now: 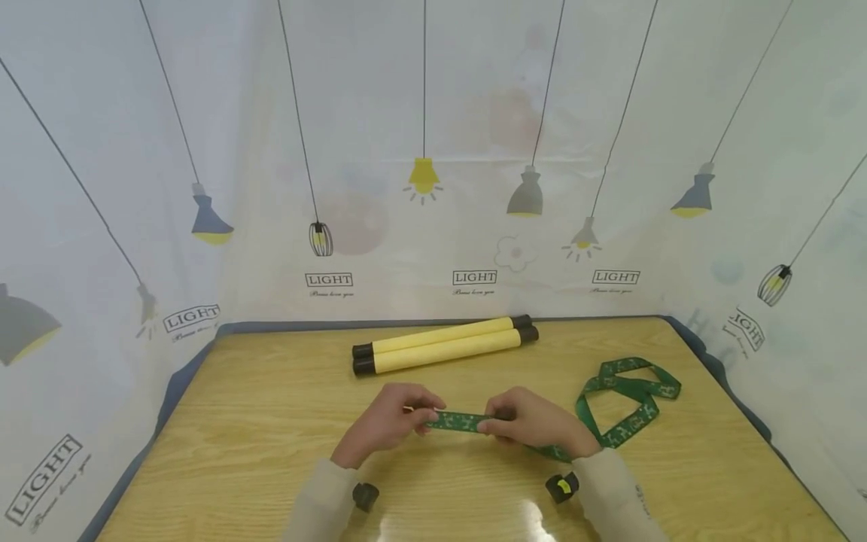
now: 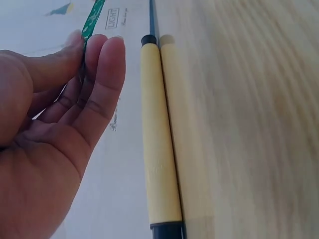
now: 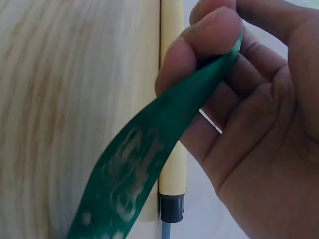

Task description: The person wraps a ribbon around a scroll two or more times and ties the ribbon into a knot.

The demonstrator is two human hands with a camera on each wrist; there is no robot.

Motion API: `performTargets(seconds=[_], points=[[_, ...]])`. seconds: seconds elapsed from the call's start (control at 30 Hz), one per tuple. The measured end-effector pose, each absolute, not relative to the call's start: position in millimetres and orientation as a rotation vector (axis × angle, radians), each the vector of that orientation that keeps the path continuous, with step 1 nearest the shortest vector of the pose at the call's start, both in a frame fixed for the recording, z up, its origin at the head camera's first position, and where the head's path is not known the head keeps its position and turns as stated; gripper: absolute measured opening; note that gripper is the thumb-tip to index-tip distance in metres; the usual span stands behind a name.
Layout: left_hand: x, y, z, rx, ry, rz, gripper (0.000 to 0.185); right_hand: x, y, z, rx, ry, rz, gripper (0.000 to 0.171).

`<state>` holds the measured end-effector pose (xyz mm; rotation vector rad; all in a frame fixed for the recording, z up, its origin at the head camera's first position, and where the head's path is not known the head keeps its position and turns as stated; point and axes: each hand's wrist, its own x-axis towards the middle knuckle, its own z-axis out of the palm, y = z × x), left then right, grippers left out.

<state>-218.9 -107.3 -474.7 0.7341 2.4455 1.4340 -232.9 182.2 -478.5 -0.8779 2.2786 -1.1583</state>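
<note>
A green ribbon (image 1: pixel 463 421) with a pale printed pattern is stretched between both hands, above the wooden table. My left hand (image 1: pixel 396 418) pinches its end between thumb and fingers; the left wrist view shows the ribbon (image 2: pixel 92 20) rising from those fingertips. A short span to the right, my right hand (image 1: pixel 531 418) pinches it too. From there the ribbon (image 3: pixel 134 159) runs down past the palm in the right wrist view. Its remaining length lies in loose loops (image 1: pixel 633 388) on the table, to the right of the right hand.
Two yellow rods (image 1: pixel 447 344) with black end caps lie side by side beyond the hands, slightly slanted. The wooden table (image 1: pixel 271 421) meets a pale curtain (image 1: pixel 386 293) printed with lamps at the back and sides. Black wrist devices (image 1: pixel 562 488) sit by the sleeves.
</note>
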Motion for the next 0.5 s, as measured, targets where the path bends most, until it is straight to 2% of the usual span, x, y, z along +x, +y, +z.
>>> performTargets(seconds=[0.5], points=[[-225, -147, -464, 0.704, 2.589, 1.299, 0.009, -236, 207, -468, -0.806, 2.323, -1.126, 0.041]])
